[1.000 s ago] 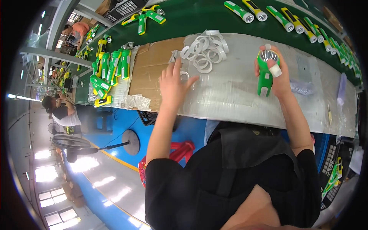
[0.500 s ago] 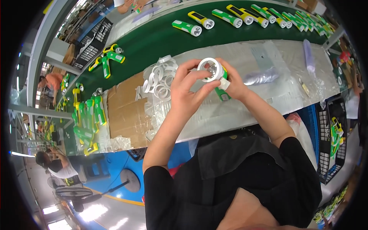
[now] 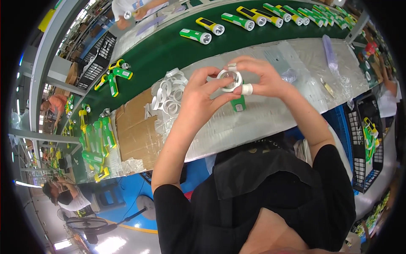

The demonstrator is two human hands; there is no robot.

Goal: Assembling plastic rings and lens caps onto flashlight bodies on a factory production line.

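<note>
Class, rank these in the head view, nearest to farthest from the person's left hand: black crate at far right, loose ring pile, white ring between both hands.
1. White ring: touching the left hand.
2. Loose ring pile: just left of that hand.
3. Black crate: far right of view.

Left hand (image 3: 198, 95): fingers (image 3: 215, 85) around the left of a white ring (image 3: 231, 89)
Right hand (image 3: 270, 78): white-wrapped fingers around the head of a green flashlight (image 3: 239, 104)
Ring: at the flashlight's head
Loose rings (image 3: 169, 91): piled on the desk (image 3: 220, 131), left of the hands
Flashlight row (image 3: 253, 16): along the green surface (image 3: 148, 57) beyond
</note>
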